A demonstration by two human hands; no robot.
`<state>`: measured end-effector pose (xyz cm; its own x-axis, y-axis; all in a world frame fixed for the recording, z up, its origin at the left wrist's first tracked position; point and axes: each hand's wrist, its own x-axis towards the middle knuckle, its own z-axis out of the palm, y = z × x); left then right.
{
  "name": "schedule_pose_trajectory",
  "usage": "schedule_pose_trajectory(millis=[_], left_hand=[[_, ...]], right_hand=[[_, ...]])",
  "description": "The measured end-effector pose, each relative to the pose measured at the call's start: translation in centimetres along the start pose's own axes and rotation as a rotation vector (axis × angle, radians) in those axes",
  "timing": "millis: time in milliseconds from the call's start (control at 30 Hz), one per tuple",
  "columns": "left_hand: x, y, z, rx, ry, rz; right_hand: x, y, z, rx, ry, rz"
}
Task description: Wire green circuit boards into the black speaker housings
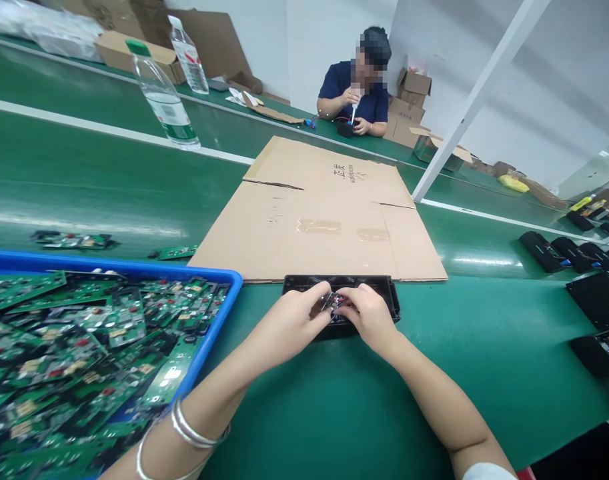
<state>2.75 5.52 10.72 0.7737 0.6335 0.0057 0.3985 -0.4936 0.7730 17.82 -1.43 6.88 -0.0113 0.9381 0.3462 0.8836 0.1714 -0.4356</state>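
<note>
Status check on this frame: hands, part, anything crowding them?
Left hand and right hand both pinching small circuit board over black housing. Blue bin of boards close at left, cardboard sheet just behind.

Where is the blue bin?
In the head view, the blue bin sits lower left on the green table, beside the left hand.

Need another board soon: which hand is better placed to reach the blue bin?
Left, probably. The left hand lies nearer the blue bin of circuit boards; the right hand would have to cross over the black housing.
</note>
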Motion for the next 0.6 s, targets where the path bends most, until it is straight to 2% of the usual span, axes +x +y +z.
schedule_pose_trajectory(millis=[133, 233, 333, 433, 600], left_hand=[[0.1, -0.2, 0.3, -0.058, 0.025, 0.004], [0.1, -0.1, 0.7, -0.043, 0.044, -0.017], [0.0, -0.1, 1.0, -0.064, 0.102, -0.107], [0.1, -0.4, 1.3, -0.15, 0.136, -0.187], [0.5, -0.8, 1.3, -0.321, 0.114, -0.219]], right_hand=[[0.0, 0.0, 0.3, 0.04, 0.051, 0.002], [0.1, -0.1, 0.5, 0.038, 0.027, 0.059], [0.3, -0.1, -0.5, 0.037, -0.054, 0.097], [0.3, 0.1, -2.2, -0.07, -0.136, 0.027], [0.3, 1.3, -3.3, -0.323, -0.408, 0.096]])
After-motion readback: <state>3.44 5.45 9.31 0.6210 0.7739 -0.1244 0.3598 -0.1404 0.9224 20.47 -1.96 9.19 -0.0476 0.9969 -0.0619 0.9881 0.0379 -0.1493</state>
